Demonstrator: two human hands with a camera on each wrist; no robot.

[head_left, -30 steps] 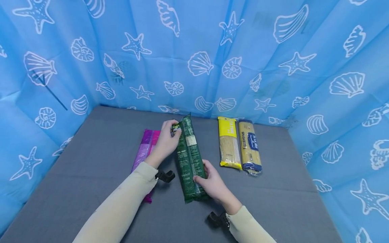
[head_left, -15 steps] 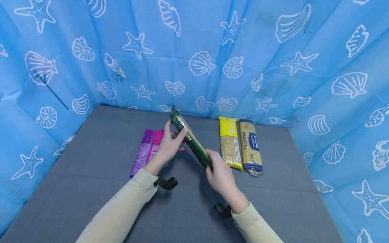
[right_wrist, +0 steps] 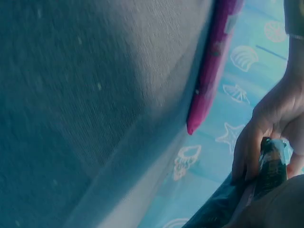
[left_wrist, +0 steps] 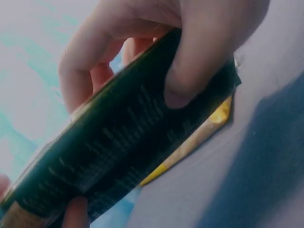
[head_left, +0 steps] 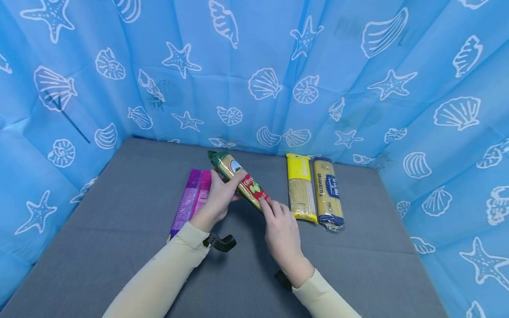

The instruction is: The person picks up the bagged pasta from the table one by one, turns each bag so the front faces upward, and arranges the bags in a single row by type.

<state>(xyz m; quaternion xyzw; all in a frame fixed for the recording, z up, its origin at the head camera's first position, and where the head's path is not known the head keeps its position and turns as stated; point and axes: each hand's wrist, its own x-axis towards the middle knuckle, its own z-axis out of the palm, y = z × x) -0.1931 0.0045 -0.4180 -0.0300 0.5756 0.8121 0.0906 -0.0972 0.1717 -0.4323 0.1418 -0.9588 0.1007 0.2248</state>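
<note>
A green packet of spaghetti (head_left: 227, 162) is held up slantwise in the head view, its front turned upward with a red label (head_left: 254, 187) showing green olives. My left hand (head_left: 218, 194) grips its upper left part, thumb across the near side. The lower right end lies under the fingers of my right hand (head_left: 281, 232), which hold it. Seen from the left wrist, the dark green back (left_wrist: 118, 128) of the packet bears pale print, with my right hand (left_wrist: 204, 42) around the far end.
A purple and pink packet (head_left: 190, 198) lies on the grey tabletop (head_left: 139, 198) by my left forearm. Right of the hands, a yellow pasta packet (head_left: 301, 190) and a blue-banded spaghetti packet (head_left: 327, 190) lie side by side. A blue shell-print curtain (head_left: 254, 79) surrounds the table.
The spaghetti packet has turned over from its printed green back to its front with the red label, tilting leftward at the top. Both hands have shifted their grip on it.
</note>
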